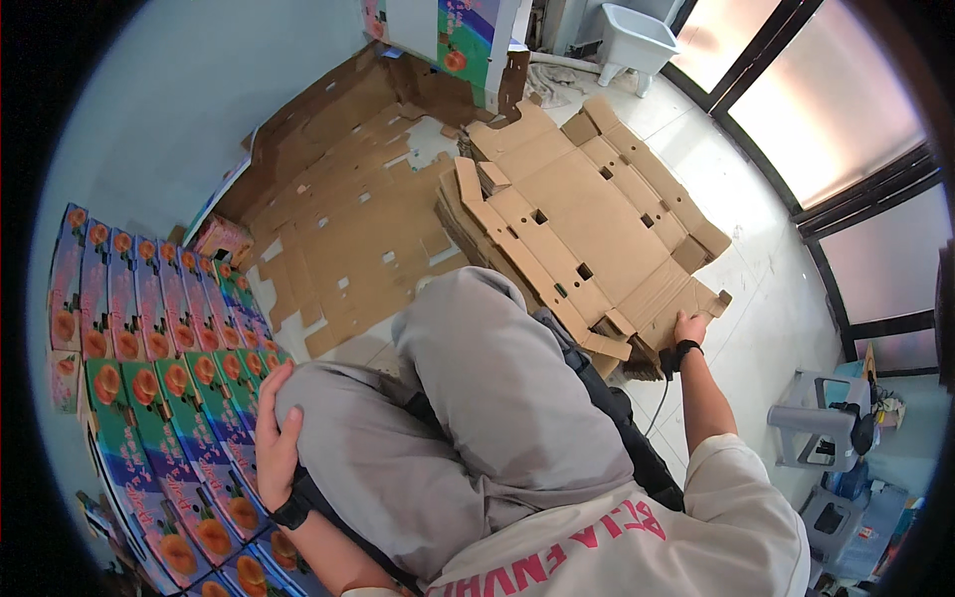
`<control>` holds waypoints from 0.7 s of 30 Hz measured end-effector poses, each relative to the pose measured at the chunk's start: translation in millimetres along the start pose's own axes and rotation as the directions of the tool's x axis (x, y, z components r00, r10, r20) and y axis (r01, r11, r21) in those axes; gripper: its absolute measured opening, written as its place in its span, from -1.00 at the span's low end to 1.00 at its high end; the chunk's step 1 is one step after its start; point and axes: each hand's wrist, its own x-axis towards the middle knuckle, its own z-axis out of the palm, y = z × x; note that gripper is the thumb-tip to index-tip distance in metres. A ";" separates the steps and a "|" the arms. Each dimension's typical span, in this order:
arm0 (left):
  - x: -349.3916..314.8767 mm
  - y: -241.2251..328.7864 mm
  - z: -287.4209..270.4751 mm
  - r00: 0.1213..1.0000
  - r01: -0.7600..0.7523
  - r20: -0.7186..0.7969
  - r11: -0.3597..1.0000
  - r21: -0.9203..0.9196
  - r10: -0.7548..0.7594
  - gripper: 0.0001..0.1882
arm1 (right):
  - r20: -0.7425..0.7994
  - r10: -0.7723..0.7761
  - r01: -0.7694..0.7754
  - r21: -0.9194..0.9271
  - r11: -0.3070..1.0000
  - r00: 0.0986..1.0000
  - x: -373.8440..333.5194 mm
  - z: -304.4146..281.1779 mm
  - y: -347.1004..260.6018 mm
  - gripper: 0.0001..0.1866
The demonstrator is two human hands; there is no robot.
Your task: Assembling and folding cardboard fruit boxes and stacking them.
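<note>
To my right is a stack of flattened brown cardboard boxes point(582, 214) with square cut-outs and folded flaps. My right hand point(692, 326) is closed on the near right corner of the top sheet. Some of its fingers are hidden by the cardboard. My left hand point(276, 438) lies against the side of my left knee, thumb apart and fingers stretched, with nothing in it. Close beside that hand stand rows of printed cartons point(189, 428) in green, blue and pink with pictures of orange fruit. Both wrists wear dark bands.
More flat cardboard point(338, 239) covers the floor ahead, up to the wall. A white tub on legs point(637, 42) stands far right, near frosted glass doors point(821, 85). Grey plastic stools point(816, 418) are at the right. A thin cable hangs from my right wrist.
</note>
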 end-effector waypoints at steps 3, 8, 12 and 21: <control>-0.1 -0.9 1.7 1.000 -0.013 -0.009 1.000 -0.017 0.013 -0.40 | 0.111 0.013 -0.006 -0.071 0.997 0.994 -6.9 -8.4 -1.7 -0.33; -1.1 1.5 2.6 1.000 -0.002 -0.014 0.998 0.067 0.003 -0.41 | 0.317 -0.137 0.203 -0.187 0.961 0.938 -66.6 -32.6 -16.1 -0.09; -1.6 3.1 4.6 1.000 0.005 0.001 0.998 0.064 -0.005 -0.41 | 0.455 -0.278 0.455 -0.344 0.821 0.846 -111.7 -47.7 -21.3 -0.03; -1.4 3.2 8.6 1.000 0.011 -0.005 1.000 0.018 -0.011 -0.39 | 0.454 -0.257 0.449 -0.390 0.804 0.853 -105.1 -36.0 -11.0 -0.10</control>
